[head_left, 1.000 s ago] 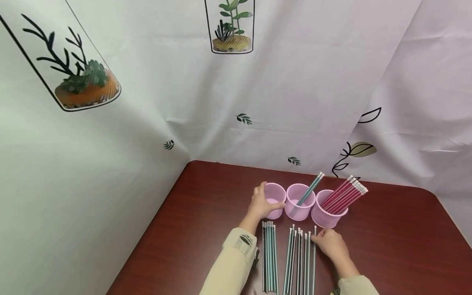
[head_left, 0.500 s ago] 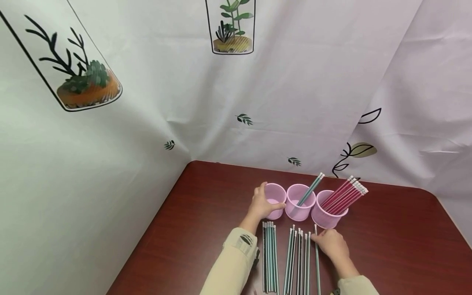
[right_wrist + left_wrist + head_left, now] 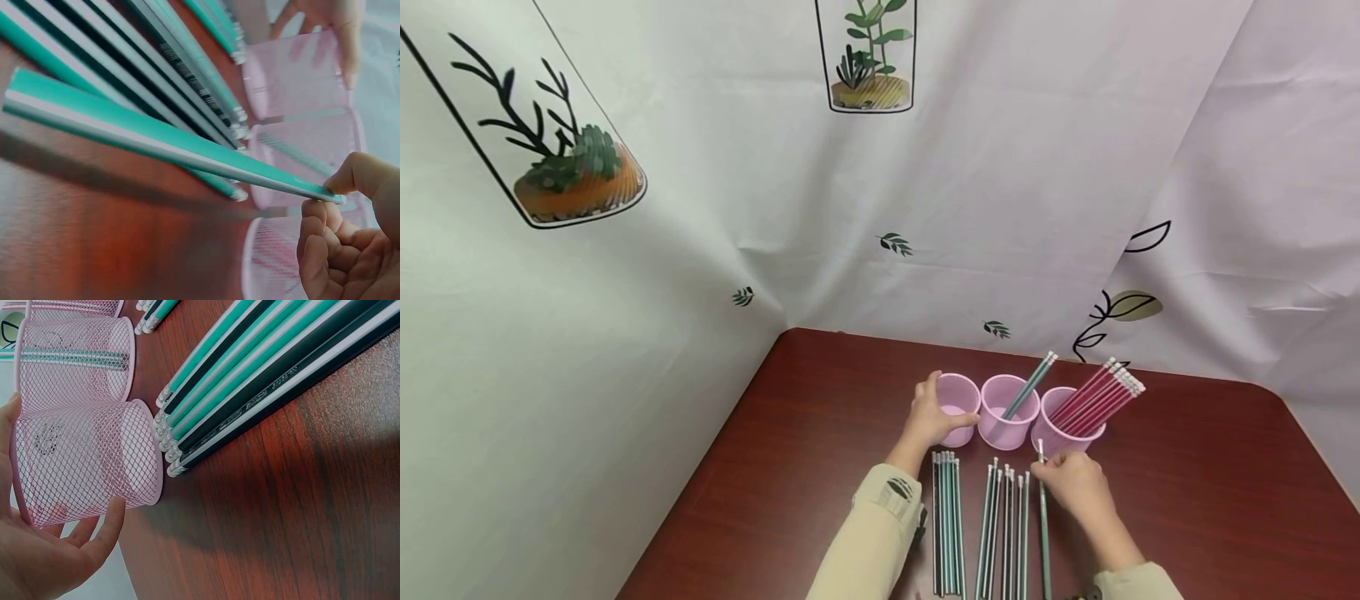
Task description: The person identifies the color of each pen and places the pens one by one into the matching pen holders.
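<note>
My left hand (image 3: 929, 417) holds the leftmost pink mesh pencil cup (image 3: 87, 465), thumb on the near side and fingers round the far side; no pencils show inside. Between thumb and fingers, my right hand (image 3: 1081, 485) pinches a green striped pencil (image 3: 156, 140) near its white eraser end. In the right wrist view that pencil is raised above the table, casting a shadow. Beside the left cup, a middle pink cup (image 3: 1006, 435) has a few green pencils (image 3: 1032, 385) leaning in it. The right pink cup (image 3: 1060, 440) holds several dark-pink pencils (image 3: 1097, 400).
Two groups of green and black pencils lie on the dark red table (image 3: 1210, 467), a left group (image 3: 949, 525) and a middle group (image 3: 1004, 533), erasers toward the cups. Behind the table hangs a white printed cloth (image 3: 1015, 183).
My right hand has separated a green pencil from the right edge of the middle group and lifted it, moving slightly toward the cups. The left hand stays on its cup.
</note>
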Demonstrator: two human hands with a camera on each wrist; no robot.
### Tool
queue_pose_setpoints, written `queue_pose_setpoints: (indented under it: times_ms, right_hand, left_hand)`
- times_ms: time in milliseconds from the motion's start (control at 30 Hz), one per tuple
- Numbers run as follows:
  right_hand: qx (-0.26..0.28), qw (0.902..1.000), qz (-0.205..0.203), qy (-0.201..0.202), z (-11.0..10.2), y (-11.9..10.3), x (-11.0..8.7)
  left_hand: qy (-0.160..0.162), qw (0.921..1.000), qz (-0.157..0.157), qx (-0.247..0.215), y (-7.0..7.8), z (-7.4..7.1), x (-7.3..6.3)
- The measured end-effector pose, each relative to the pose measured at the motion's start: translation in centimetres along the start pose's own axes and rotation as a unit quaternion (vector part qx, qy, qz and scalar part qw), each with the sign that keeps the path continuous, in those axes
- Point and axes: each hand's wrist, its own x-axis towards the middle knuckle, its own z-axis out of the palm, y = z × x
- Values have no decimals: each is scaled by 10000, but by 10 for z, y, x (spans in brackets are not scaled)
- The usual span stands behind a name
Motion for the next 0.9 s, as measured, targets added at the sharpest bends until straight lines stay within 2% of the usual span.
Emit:
queue_pose_setpoints:
  times_ms: [333,500,600,733,833,900]
  right_hand:
    - [314,9993,-117,171,-39,-33,7]
    - [588,9961,-339,559,-70,-55,14]
    - [697,9909,-533,1019,-86,-68,19]
    - [1012,9786,-644,1674,-101,-84,25]
    - [1421,9678,-626,1981,-106,-93,31]
    - [1575,9640,-581,2060,-106,-95,37]
  left_hand:
    - [14,10000,-21,-30,-1,-1,0]
    - [7,10000,-2,0,0,-2,-2]
    - [6,10000,-6,8,0,-2,-2]
    - [-15,10000,-33,-20,0,-2,-1]
    - [-33,10000,-40,-79,0,-1,-1]
    - [-29,9999,-32,-110,0,-1,0]
